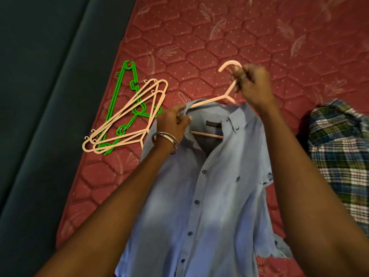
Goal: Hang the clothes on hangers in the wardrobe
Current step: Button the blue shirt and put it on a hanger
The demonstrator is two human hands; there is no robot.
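Surface: we look down on a red quilted mattress [199, 47] with a pale leaf print; a dark floor [40, 96] runs along its left edge.
Blue shirt: a light blue button-up shirt [209, 196] hangs in front of us over the mattress, front facing us and partly buttoned, the collar open at the top.
Pink hanger: a pale pink plastic hanger [227, 94] sits partly inside the shirt's neck. We see its hook and neck above the collar, its left shoulder arm running down to the collar's left edge, and its bottom bar crossing the neck opening.
Right hand: our right hand [253, 84] grips the hanger just under the hook, the fingers curled round the neck of it. A ring shows on one finger.
Left hand: our left hand [173, 122] pinches the left side of the shirt collar between thumb and fingers, right where the hanger's left arm meets the cloth. Bangles [164, 140] circle that wrist.
Spare hangers: a loose heap of pink hangers [127, 116] lies on the mattress near its left edge, just beside the shirt and overlapping green hangers [119, 86] beneath them.
Checked shirt: a crumpled garment [339, 152] in green, blue and white checks lies on the mattress to the right, beyond our right forearm.
Wardrobe: we cannot see it from here.
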